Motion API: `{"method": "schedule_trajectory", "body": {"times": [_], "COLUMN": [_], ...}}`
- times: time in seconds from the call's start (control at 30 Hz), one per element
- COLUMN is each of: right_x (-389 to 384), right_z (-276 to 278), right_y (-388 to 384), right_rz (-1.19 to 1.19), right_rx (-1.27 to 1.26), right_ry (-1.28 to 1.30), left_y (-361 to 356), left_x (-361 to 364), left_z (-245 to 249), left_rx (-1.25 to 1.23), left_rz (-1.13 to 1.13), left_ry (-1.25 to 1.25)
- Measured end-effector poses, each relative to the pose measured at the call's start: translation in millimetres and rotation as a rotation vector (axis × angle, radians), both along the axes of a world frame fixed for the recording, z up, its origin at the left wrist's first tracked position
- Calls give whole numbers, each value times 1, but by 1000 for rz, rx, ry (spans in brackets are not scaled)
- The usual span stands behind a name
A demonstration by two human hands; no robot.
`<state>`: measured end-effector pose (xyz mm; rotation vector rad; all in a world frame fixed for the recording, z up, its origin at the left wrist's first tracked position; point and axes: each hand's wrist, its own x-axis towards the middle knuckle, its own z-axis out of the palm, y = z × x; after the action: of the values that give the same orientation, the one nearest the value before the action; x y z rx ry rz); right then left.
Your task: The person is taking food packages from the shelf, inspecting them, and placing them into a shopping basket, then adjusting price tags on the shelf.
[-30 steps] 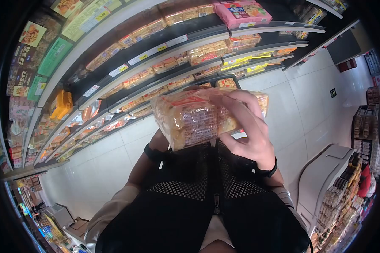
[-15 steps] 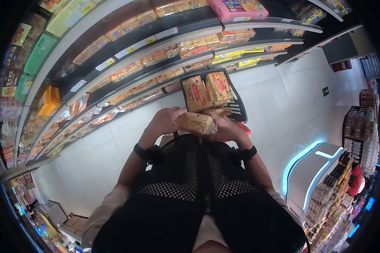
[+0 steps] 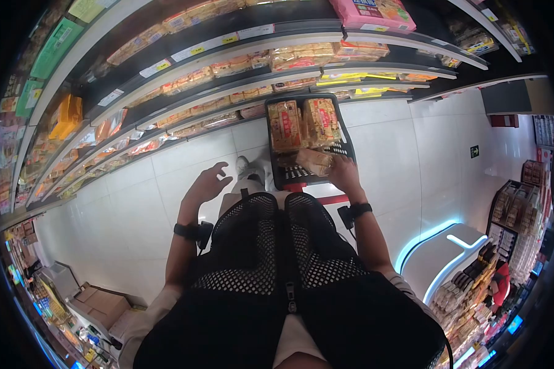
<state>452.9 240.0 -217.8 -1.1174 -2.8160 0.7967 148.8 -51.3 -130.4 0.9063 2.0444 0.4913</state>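
Note:
My right hand [image 3: 346,176] grips one end of a clear-wrapped, golden-brown snack pack [image 3: 314,162], low over the near end of a black shopping basket [image 3: 349,142]. Two larger snack packs with red print, a left one [image 3: 285,126] and a right one [image 3: 322,122], lie side by side at the basket's far end. The basket has a perforated bottom and a red handle [image 3: 333,200] at its near side. To the left of the basket, my left hand [image 3: 210,183] hangs in the air over the floor, fingers apart and holding nothing.
Long curved store shelves [image 3: 228,80] full of wrapped snacks run across the front and left. A pink package [image 3: 373,15] sits on an upper shelf. At the right stands a display counter [image 3: 440,246] with a glowing blue edge. Pale floor tiles [image 3: 388,141] lie between.
The snack pack, earlier held between both hands near my body, is now lower, at the basket, in my right hand alone. My left hand has let go and moved left.

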Motion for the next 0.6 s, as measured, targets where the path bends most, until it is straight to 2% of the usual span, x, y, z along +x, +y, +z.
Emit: {"method": "schedule_trajectory", "body": {"times": [0.07,0.1,0.17,0.23,0.3,0.33,0.37,0.43,0.5,0.6], "right_x": [3,1,-4,-2,4,11,18,32,38,46], "right_z": [-13,-14,-17,-35,-56,-51,-57,-76,-78,-74], "right_y": [12,16,22,33,47,46,44,48,57,43], "right_rz": [72,81,124,154,154,181,177,-88,-203,-227], "right_rx": [158,157,84,69,-128,37,36,264,-17,-136], "right_ry": [-14,-12,-111,-65,41,-101,-98,-502,-661,-604], "left_y": [-16,-21,-28,-29,-30,-31,-32,-34,-32,-34], "left_x": [-1,0,1,3,3,3,0,-9,-19,-44], "left_z": [0,-1,-2,4,7,8,9,6,8,-10], "left_rx": [-100,-102,-130,-134,-138,-154,-169,-167,-172,-134], "left_rz": [61,70,105,134,156,152,147,110,114,46], "left_ry": [-45,-45,-55,-79,-102,-111,-118,-97,-95,-45]}}
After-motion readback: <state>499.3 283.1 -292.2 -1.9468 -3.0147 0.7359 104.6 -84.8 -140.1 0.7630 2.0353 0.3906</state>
